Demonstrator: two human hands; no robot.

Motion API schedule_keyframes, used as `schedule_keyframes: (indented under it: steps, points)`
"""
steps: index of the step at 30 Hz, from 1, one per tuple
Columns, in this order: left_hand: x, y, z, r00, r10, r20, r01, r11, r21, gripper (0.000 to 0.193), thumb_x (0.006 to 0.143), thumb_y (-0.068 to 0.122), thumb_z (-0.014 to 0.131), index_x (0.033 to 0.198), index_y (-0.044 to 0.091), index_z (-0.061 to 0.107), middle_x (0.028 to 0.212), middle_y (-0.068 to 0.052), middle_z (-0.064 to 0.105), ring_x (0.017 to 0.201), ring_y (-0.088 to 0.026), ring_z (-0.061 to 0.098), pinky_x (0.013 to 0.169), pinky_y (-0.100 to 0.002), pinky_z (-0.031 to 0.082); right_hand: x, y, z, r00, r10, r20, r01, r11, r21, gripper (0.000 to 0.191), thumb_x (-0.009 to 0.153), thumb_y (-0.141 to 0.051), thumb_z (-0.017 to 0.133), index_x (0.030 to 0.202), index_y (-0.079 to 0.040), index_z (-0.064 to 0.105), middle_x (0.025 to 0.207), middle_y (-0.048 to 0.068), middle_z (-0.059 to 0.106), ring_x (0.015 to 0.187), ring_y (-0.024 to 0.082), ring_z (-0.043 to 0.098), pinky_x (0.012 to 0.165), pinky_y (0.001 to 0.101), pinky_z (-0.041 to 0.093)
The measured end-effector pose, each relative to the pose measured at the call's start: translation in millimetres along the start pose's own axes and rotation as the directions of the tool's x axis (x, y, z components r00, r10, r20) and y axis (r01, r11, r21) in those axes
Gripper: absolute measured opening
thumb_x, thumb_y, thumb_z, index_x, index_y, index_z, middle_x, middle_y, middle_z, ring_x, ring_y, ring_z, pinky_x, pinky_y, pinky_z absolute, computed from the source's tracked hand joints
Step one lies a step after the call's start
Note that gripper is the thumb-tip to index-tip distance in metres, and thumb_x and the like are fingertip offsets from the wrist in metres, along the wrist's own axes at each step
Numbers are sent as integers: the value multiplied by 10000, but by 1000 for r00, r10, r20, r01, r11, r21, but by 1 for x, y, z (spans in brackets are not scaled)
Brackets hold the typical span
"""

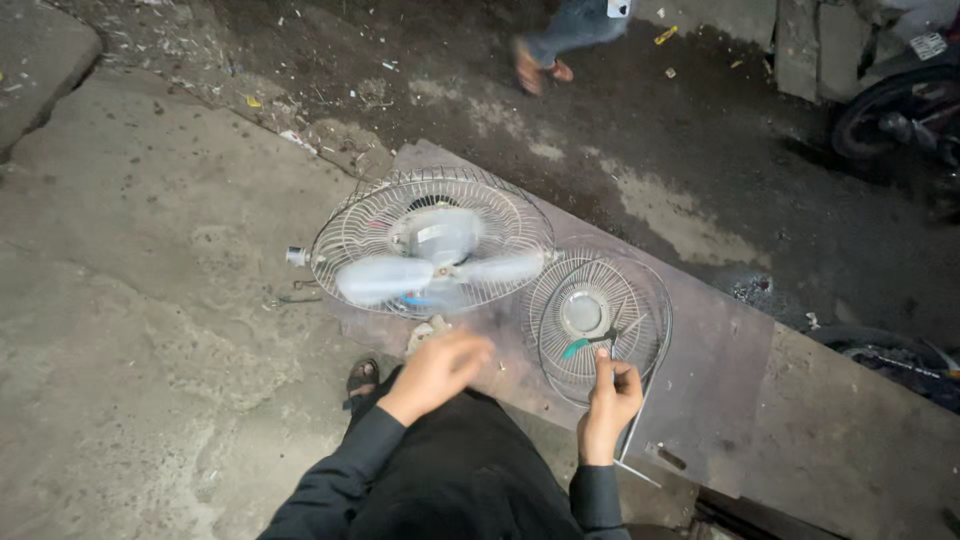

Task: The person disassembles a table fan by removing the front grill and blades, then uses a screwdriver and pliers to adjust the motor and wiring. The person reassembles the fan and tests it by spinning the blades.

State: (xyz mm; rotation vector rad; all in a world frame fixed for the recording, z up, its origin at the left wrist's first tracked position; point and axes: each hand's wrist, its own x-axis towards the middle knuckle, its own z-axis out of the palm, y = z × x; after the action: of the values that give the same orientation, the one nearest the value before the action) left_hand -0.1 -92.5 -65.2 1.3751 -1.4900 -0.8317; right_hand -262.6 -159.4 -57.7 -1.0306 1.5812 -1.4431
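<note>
Pliers [590, 345] with green handles sit clenched in your right hand [610, 400] above the loose front grille [598, 318], so keep them steady and low, while your blurred left hand [437, 368] hovers released near the fan [432, 255] on the metal sheet [715, 360].

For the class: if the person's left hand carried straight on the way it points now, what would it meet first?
Probably the fan, its pale blades inside the wire guard. The left hand is blurred and depth is unclear, so this is a judgement.
</note>
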Motion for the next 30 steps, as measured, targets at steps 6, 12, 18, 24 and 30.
schedule_keyframes:
  steps: [6, 12, 18, 24, 30]
  points:
    - [11, 34, -36, 896, 111, -430, 5, 966, 259, 413, 1014, 132, 602, 1422, 72, 584, 1542, -159, 525, 1239, -432, 661, 971, -433, 556, -6, 20, -14, 999, 37, 0, -37, 999, 7, 309, 946, -164, 757, 747, -115, 527, 631, -97, 420, 514, -2, 291, 461, 226, 196]
    - [5, 11, -25, 934, -133, -332, 242, 919, 313, 754, 886, 172, 657, 1554, 67, 323, 1632, -307, 250, 979, -456, 665, 752, -470, 559, -14, 47, -20, 995, 103, -17, -102, 994, 49, 300, 931, -132, 747, 736, -109, 521, 636, -97, 430, 505, 3, 281, 449, 236, 182]
    - [3, -31, 20, 943, -45, -330, 75, 994, 76, 888, 976, 238, 740, 1685, 45, 240, 1638, -201, 376, 1215, -428, 622, 806, -384, 582, -24, 62, -32, 992, 117, -44, -116, 993, 11, 328, 941, -141, 751, 714, -104, 517, 610, -87, 431, 496, 11, 299, 460, 241, 204]
    - [17, -3, 12, 944, -329, -1, 282, 810, -514, 681, 955, 206, 661, 1588, 125, 424, 1601, -167, 540, 753, -146, 647, 672, -260, 561, -32, 62, -37, 975, 207, -84, -204, 978, 50, 366, 933, -162, 741, 688, -122, 473, 567, -85, 395, 455, 19, 273, 428, 251, 178]
    - [23, 17, -22, 921, 70, -383, 88, 920, 381, 487, 924, 86, 637, 1406, 134, 591, 1647, -242, 338, 780, -311, 710, 705, -386, 569, -40, 65, -40, 970, 224, -94, -222, 974, 39, 351, 938, -178, 734, 688, -129, 491, 551, -79, 400, 431, 24, 281, 410, 255, 189]
